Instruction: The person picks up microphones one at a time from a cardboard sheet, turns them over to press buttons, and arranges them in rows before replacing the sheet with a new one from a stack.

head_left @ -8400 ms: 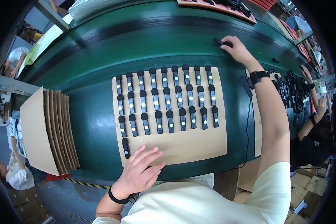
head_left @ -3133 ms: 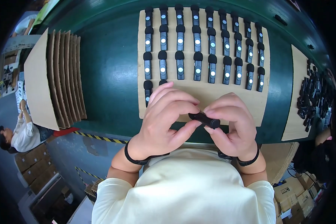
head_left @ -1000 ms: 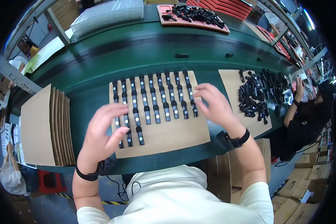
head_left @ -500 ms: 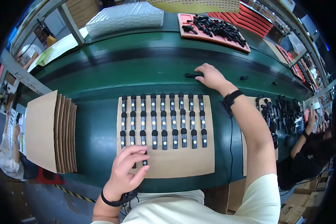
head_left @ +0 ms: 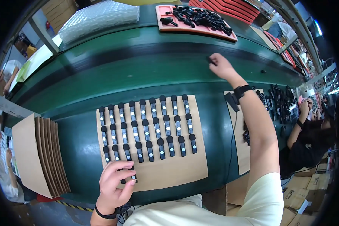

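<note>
Rows of small black microphones (head_left: 147, 130) with foam tops and pale round dots lie on a cardboard sheet (head_left: 177, 173). Over the sheet's lower left is my left hand (head_left: 115, 184), its thumb and fingers closed about the two ends of a microphone (head_left: 134, 176) in the nearest row. Beside that one, another microphone is partly covered by the fingers. My right hand (head_left: 221, 67) reaches far out over the green belt, fingers curled round a black microphone (head_left: 211, 60) that is mostly hidden in the grip.
A pink tray (head_left: 162, 25) heaped with black parts stands beyond the belt. Stacked cardboard sheets (head_left: 30, 154) lean at left, and clear plastic trays (head_left: 98, 22) lie far left. At right, more black parts (head_left: 280, 101) lie near a co-worker (head_left: 312, 139). A small black piece (head_left: 263, 71) rests on the belt.
My right hand has closed on the microphone from the belt and moved rightward along it. My left hand stays at the same microphone. The whole view has shifted and tilted.
</note>
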Motion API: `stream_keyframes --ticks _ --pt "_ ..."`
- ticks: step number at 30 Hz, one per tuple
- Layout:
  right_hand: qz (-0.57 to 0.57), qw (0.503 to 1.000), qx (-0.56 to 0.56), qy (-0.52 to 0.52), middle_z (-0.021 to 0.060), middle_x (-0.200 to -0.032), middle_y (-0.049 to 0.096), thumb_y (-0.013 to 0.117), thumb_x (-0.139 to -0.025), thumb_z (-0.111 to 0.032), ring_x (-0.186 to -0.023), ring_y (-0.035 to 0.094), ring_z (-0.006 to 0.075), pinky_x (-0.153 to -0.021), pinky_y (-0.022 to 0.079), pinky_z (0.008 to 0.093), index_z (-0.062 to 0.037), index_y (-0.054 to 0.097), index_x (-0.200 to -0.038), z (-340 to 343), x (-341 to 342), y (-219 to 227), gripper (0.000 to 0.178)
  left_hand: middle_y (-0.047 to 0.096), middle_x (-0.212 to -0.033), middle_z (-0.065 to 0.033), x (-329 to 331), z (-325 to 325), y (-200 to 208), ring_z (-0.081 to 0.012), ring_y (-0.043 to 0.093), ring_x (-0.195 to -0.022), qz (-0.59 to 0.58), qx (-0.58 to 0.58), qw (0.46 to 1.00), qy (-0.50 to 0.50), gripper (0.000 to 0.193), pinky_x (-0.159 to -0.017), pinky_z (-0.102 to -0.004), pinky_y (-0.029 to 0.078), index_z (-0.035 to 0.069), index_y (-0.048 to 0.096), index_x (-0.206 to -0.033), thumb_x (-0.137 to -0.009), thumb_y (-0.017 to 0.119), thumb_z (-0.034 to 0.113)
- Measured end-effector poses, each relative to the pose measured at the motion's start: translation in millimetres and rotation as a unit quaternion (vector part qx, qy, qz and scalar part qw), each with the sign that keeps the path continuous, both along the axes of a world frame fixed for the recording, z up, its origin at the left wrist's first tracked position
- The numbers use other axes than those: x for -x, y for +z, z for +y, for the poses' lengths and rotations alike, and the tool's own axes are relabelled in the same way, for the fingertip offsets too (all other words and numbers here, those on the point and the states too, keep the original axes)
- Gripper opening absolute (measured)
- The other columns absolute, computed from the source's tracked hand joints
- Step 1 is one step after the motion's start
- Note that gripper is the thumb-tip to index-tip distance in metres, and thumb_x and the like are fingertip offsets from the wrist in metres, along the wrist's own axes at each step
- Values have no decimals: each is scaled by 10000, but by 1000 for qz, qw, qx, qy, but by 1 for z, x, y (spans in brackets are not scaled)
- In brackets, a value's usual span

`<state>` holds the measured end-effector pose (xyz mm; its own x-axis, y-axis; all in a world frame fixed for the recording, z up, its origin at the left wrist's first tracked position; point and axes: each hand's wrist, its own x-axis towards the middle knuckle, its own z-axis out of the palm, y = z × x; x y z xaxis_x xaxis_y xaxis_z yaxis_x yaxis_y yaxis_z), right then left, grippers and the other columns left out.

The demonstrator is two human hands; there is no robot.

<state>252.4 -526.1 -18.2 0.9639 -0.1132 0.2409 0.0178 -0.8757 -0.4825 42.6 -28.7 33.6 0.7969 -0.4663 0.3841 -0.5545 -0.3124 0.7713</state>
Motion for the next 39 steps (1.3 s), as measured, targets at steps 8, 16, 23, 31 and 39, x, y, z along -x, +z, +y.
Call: stream_keyframes --ticks 8,16,23,31,39 --pt "38 974 163 -156 180 -954 630 661 -845 -125 -929 617 319 -860 492 384 -17 586 -1116 -89 21 -36 302 650 -1035 -170 -4 -4 -2 -274 640 -894 -9 -4 1000 -8 118 -782 -360 516 -5 640 -902 -786 647 16" --pt "47 999 -25 -7 80 -899 622 661 -891 -117 -842 594 190 -783 483 307 -41 615 -1147 15 57 23 271 662 -1071 -157 0 -6 -2 -280 648 -862 -31 21 999 -13 196 -776 -386 506 12 651 -923 -736 710 13" --pt "85 922 -358 119 62 -924 630 629 -918 -118 -752 572 105 -706 462 241 15 667 -1085 174 216 68 216 657 -1092 -159 4 -16 5 -306 637 -888 -50 45 997 -30 263 -815 -401 498 20 664 -1013 -759 727 36" --pt "79 868 -444 208 56 -856 628 703 -862 -45 -693 536 113 -621 422 247 4 690 -1061 258 279 46 206 683 -1009 -142 15 -16 -6 -327 647 -912 0 67 993 -101 365 -891 -454 499 -6 640 -1090 -764 783 77" --pt "24 884 -409 226 92 -842 631 796 -803 -122 -713 566 171 -635 430 273 27 689 -998 282 284 35 267 694 -978 -137 29 2 -21 -292 661 -897 4 85 994 -73 310 -913 -450 506 -19 652 -1043 -786 790 86"
